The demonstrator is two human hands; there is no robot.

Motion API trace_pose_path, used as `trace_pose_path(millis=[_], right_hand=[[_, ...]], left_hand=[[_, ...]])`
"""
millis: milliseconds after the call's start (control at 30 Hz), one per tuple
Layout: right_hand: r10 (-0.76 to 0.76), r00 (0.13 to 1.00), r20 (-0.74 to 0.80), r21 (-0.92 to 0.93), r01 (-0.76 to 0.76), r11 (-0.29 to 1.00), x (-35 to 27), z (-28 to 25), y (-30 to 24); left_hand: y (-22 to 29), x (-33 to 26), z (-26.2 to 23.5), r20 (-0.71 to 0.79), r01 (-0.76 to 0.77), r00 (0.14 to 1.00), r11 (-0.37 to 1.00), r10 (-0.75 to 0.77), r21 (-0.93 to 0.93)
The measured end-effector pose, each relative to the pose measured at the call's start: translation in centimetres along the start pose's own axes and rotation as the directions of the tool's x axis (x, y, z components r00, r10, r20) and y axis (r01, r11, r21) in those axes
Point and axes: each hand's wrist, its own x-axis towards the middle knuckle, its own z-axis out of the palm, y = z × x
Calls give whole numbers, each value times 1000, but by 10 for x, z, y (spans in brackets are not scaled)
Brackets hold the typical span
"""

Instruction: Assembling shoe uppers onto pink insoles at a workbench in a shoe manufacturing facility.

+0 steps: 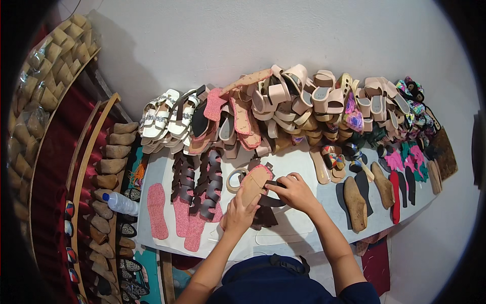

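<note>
My left hand (240,212) is closed on a tan insole (254,181) with a pink edge, held up over the table. With bent fingers, my right hand (294,191) pinches a dark brown strap (272,201) at the insole's right edge. More dark brown strap pieces (264,218) hang or lie below the insole; I cannot tell which. Just behind the insole is a roll of tape (234,180). To the left lie dark brown strapped uppers (206,192) on pink speckled soles (194,235), and a single pink sole (157,210).
Finished sandals (283,96) are piled along the wall, with white pairs (161,114) at the left. Wooden shoe lasts (355,205) and dark sole pieces lie on the right. A water bottle (121,203) stands beside a rack of lasts (112,166) at the left.
</note>
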Motion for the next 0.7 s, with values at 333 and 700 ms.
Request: trace_pose_path(millis=[333, 700], right_hand=[[-29, 999, 38, 30, 28, 999, 1, -1, -2], [-28, 999, 16, 95, 27, 995, 2, 9, -1]], left_hand=[[0, 2, -3, 34, 7, 999, 999, -9, 38], [8, 3, -5, 95, 72, 993, 993, -63, -94]])
